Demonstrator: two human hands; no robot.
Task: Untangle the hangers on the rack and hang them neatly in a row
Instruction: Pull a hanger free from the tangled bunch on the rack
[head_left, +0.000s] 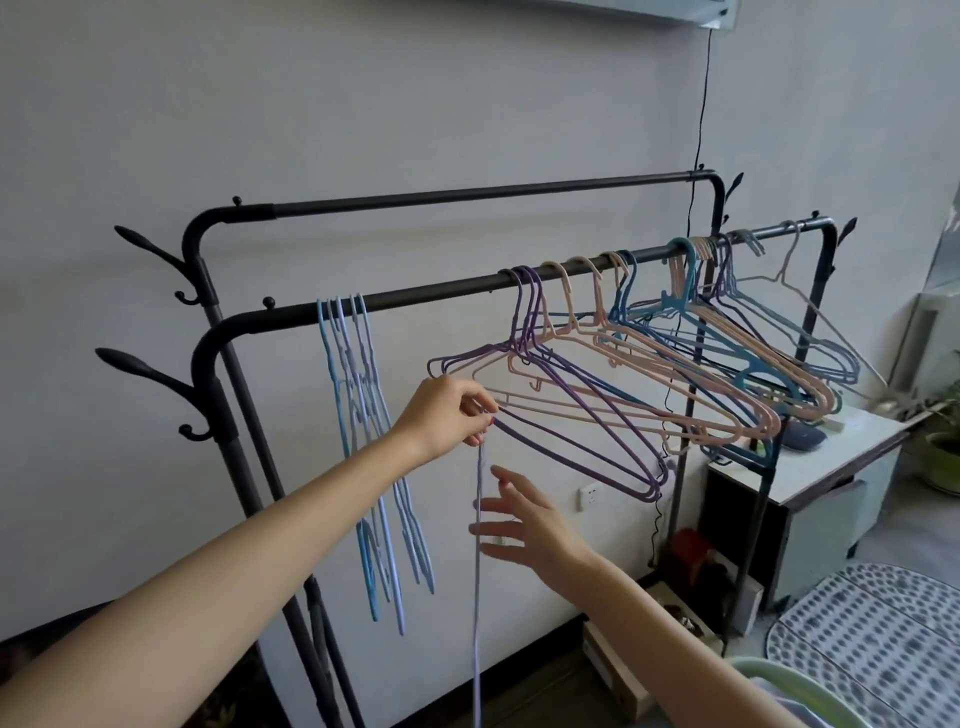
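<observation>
A black double-rail rack (426, 291) stands against the wall. Several light blue hangers (358, 415) hang edge-on in a row at the left of the front rail. Purple hangers (582, 415), pink hangers (675, 374) and teal hangers (748, 364) hang tangled to the right. My left hand (447, 415) pinches the top of a pale lilac hanger (477, 571) that dangles straight down, next to the purple hangers' left tips. My right hand (524, 525) hovers open just right of the dangling hanger, fingers spread, holding nothing.
A white cabinet (841, 467) stands behind the rack's right end with a dark object on top. Boxes sit on the floor under the rack. A dotted mat (872, 639) and a green basket rim (779, 680) lie at the lower right. A black cord hangs down the wall.
</observation>
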